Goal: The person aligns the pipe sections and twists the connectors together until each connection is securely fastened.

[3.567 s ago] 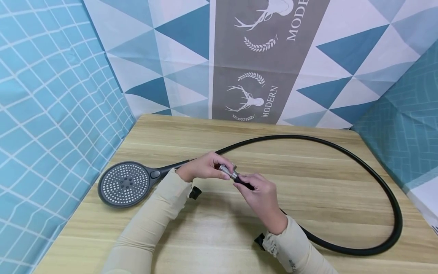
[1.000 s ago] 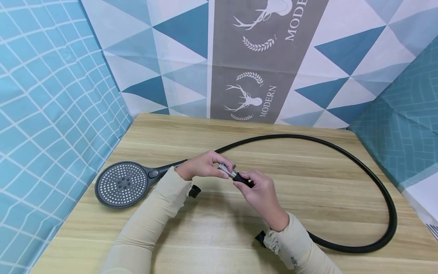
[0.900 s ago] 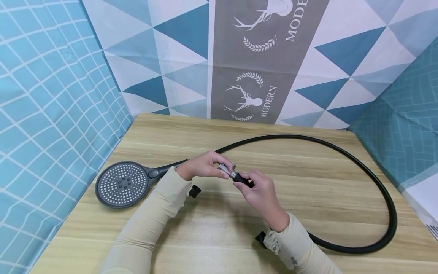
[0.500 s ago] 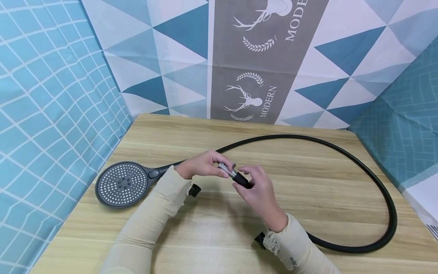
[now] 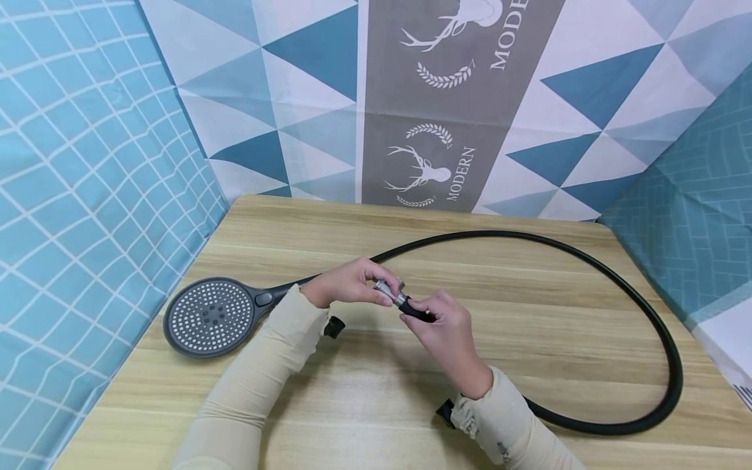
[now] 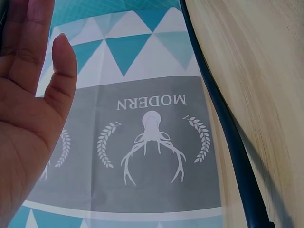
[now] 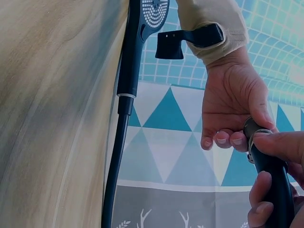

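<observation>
In the head view, my left hand (image 5: 355, 284) pinches a silver metal connector (image 5: 384, 289) between thumb and fingers above the table. My right hand (image 5: 451, 329) grips the black sleeve end of a shower hose (image 5: 421, 311), whose tip meets the connector. Both parts are also in the right wrist view, where thumb and fingers wrap the black hose end (image 7: 277, 190). A grey hand shower (image 5: 211, 316) lies to the left, spray face up, its handle partly behind my left wrist. The left wrist view shows my palm (image 6: 21, 114) but not the connector.
The black hose (image 5: 666, 339) runs from the shower handle in a wide loop across the wooden table (image 5: 376, 411) and back under my right forearm. Patterned sheets (image 5: 431, 111) stand behind and at both sides. Black camera mounts (image 5: 333, 328) jut from the wrists.
My right fingers loosened on the hose end about half a second ago, with the forefinger lifted, and now grip it again. My left hand and the connector stay nearly in place.
</observation>
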Demonstrator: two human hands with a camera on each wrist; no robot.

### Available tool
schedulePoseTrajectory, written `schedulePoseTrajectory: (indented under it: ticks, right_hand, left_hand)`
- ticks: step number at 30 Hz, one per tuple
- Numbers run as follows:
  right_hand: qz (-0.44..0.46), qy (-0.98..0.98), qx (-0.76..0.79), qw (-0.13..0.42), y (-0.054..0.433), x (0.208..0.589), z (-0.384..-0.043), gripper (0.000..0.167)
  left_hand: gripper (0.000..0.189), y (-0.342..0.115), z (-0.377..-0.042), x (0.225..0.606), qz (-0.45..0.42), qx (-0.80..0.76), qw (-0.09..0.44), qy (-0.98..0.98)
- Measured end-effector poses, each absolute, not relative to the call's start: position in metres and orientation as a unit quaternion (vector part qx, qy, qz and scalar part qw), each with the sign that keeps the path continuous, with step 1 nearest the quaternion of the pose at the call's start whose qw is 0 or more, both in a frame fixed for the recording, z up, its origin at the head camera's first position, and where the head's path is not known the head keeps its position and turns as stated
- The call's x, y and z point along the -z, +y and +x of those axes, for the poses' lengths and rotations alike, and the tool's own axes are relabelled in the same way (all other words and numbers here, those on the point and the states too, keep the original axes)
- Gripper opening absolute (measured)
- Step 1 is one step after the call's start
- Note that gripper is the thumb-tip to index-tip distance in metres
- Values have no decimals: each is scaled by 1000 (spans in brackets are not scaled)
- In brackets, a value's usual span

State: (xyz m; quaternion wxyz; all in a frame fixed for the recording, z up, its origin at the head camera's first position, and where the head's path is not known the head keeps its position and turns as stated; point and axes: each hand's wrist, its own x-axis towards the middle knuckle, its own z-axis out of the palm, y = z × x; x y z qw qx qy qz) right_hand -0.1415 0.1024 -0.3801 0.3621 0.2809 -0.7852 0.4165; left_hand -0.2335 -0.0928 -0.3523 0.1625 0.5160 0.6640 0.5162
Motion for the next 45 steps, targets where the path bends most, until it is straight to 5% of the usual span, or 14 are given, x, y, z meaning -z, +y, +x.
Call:
schedulePoseTrajectory:
  ticks: [37,45]
  right_hand:
    - [319,-799,-392,326,103,368,-136,26]
    - [284,-779,-434,353,99,369,-135,27]
  left_hand:
    - [4,-97,-231,354,540,-535,162,629]
    - [6,-96,-231,351,526,-547,155,632]
